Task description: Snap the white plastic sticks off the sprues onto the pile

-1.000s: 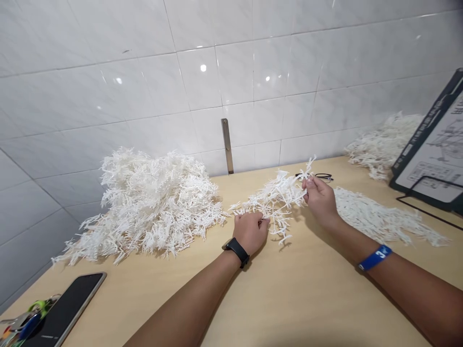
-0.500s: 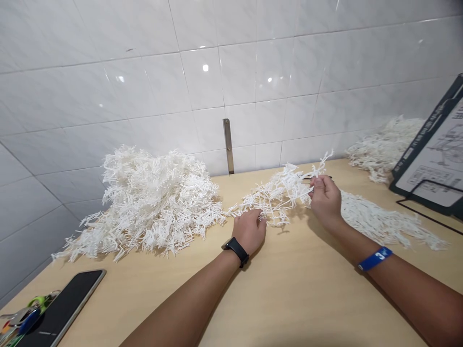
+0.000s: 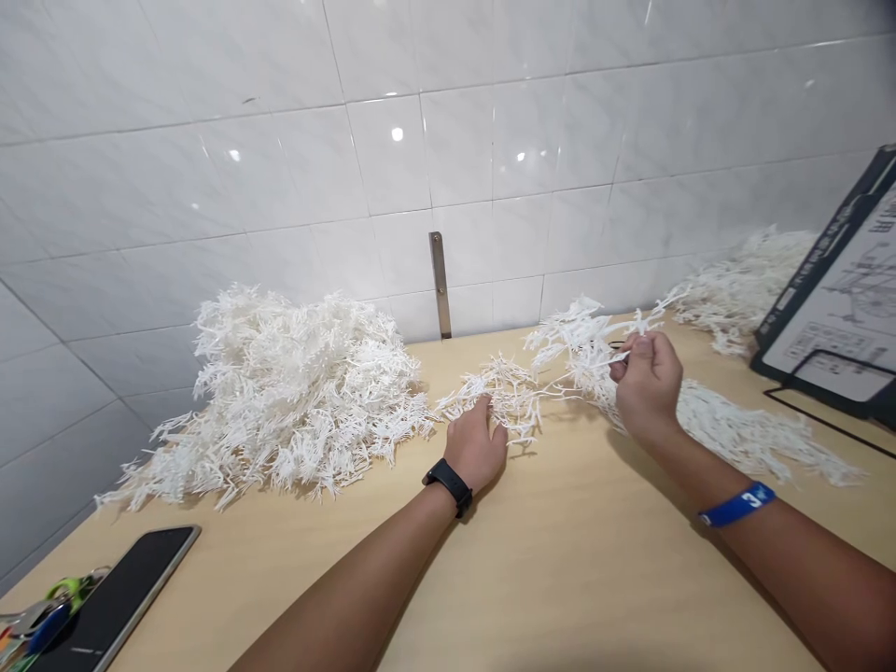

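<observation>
White branching plastic-like pieces form a tall tangled pile (image 3: 301,392) at the left of the table. My right hand (image 3: 648,378) is closed, pinching a white branching strand (image 3: 640,322) in the air; more tangled strands hang to its left. A small loose clump (image 3: 511,397) lies at the centre, linked by thin strands to the held bunch. My left hand (image 3: 476,443) rests at the clump's near edge, index finger and thumb apart, its fingertips touching the clump. Beyond my right wrist a flatter layer of white strands (image 3: 756,434) lies on the table.
A phone (image 3: 119,597) and keys (image 3: 42,621) lie at the near left. At the right stands a dark-framed board (image 3: 840,308) with a black wire stand, beside another white pile (image 3: 742,280). A metal strip (image 3: 440,285) is on the tiled wall behind the table (image 3: 560,579).
My right hand has moved right with the strand, stretching the tangle away from the central clump. My left hand has shifted slightly left, and its index finger and thumb are further apart.
</observation>
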{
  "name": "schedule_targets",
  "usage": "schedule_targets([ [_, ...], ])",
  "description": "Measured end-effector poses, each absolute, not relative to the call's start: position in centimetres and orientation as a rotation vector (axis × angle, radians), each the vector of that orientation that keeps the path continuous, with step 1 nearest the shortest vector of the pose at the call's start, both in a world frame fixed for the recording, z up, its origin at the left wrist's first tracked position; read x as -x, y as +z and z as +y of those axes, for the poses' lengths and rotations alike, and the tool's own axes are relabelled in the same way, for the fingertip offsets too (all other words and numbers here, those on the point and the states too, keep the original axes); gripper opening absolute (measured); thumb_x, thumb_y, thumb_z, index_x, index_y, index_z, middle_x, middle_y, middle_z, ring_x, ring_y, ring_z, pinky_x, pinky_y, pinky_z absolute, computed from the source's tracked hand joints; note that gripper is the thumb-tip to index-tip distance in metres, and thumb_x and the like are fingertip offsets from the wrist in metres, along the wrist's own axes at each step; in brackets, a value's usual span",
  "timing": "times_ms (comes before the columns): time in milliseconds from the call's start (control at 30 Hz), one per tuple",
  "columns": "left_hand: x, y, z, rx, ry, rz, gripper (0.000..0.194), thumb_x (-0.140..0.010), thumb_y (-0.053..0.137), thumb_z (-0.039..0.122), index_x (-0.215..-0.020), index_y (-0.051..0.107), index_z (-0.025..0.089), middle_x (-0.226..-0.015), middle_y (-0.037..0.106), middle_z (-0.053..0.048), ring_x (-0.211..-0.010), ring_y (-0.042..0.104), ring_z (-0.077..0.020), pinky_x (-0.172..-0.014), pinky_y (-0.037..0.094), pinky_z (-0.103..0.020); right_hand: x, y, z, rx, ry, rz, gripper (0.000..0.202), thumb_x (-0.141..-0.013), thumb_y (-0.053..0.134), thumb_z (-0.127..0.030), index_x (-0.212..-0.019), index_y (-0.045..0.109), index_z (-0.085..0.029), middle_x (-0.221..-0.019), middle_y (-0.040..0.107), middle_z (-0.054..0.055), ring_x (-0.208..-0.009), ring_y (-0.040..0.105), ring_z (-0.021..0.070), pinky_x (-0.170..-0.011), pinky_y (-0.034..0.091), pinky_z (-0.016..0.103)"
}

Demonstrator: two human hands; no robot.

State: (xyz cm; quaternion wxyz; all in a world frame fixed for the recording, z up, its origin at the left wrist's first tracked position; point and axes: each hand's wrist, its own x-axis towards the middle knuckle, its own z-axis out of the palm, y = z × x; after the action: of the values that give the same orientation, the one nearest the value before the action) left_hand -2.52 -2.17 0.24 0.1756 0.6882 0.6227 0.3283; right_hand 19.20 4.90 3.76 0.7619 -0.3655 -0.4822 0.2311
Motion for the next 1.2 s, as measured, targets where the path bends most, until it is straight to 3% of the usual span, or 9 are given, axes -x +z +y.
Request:
schedule_targets([
  [200,2.5,-0.5,-1.8,-1.846,1.063,1.603,0.057,-0.090,0.047,0.042,-0.141,0.039,0.017,-0.137,0.056,-0.013,-0.127,0.051,-0.0260,-0.106,0.039,-0.040,-19.3,4.3,5.1,0.643,0.627,-0.885,0.038,-0.081,0.064,-0.054,-0.072,0.044,-0.022,-0.067,0.039,-0.005,-0.045,0.030,0.0057,-0.040,0.024,0.022],
  [500,2.3,0.3,-2.2,-1.714,1.183,1.587,0.052,-0.091,0.049,0.042,-0.136,0.044,0.017,-0.140,0.051,-0.015,-0.119,0.055,-0.0259,-0.102,0.042,-0.040,-17.9,2.9,4.5,0.734,0.774,-1.053,0.037,-0.082,0.062,-0.057,-0.074,0.047,-0.024,-0.062,0.043,-0.003,-0.048,0.037,0.0102,-0.043,0.029,0.025],
  [633,2.4,0.6,-2.2,-1.705,1.336,1.684,0.046,-0.089,0.051,0.039,-0.129,0.048,0.016,-0.130,0.054,-0.014,-0.104,0.057,-0.0208,-0.095,0.045,-0.036,-17.2,2.8,3.7,0.751,0.811,-1.151,0.029,-0.081,0.065,-0.050,-0.083,0.049,-0.025,-0.066,0.051,-0.004,-0.054,0.047,0.0106,-0.051,0.039,0.024],
  [733,2.6,0.6,-2.1,-1.725,1.410,1.740,0.031,-0.088,0.053,0.034,-0.113,0.053,0.017,-0.117,0.057,-0.011,-0.103,0.055,-0.0203,-0.092,0.045,-0.035,-16.7,2.6,3.3,0.739,0.850,-1.232,0.026,-0.081,0.066,-0.043,-0.089,0.048,-0.026,-0.067,0.057,-0.004,-0.058,0.053,0.0113,-0.059,0.045,0.025],
  [1000,2.6,0.8,-2.3,-1.792,1.497,1.831,0.009,-0.085,0.055,0.024,-0.092,0.052,0.020,-0.099,0.058,-0.006,-0.100,0.053,-0.0203,-0.090,0.043,-0.036,-16.3,1.6,3.5,0.772,0.807,-1.364,0.021,-0.080,0.069,-0.036,-0.092,0.055,-0.025,-0.074,0.063,-0.001,-0.067,0.060,0.0134,-0.061,0.048,0.024],
  [1100,2.4,1.0,-2.5,-1.806,1.520,1.707,0.013,-0.089,0.051,0.027,-0.098,0.053,0.020,-0.105,0.058,-0.008,-0.102,0.054,-0.0197,-0.088,0.045,-0.034,-16.4,1.5,3.2,0.825,0.711,-1.529,0.023,-0.082,0.067,-0.032,-0.103,0.064,-0.025,-0.085,0.067,0.003,-0.073,0.062,0.0156,-0.065,0.051,0.027],
  [1200,2.2,1.2,-2.9,-1.783,1.531,1.511,0.033,-0.088,0.055,0.036,-0.117,0.050,0.021,-0.124,0.054,-0.011,-0.112,0.053,-0.0209,-0.089,0.048,-0.034,-16.3,1.7,2.6,0.827,0.554,-1.770,0.025,-0.083,0.064,-0.027,-0.107,0.069,-0.027,-0.093,0.070,0.004,-0.073,0.063,0.0176,-0.069,0.053,0.031],
])
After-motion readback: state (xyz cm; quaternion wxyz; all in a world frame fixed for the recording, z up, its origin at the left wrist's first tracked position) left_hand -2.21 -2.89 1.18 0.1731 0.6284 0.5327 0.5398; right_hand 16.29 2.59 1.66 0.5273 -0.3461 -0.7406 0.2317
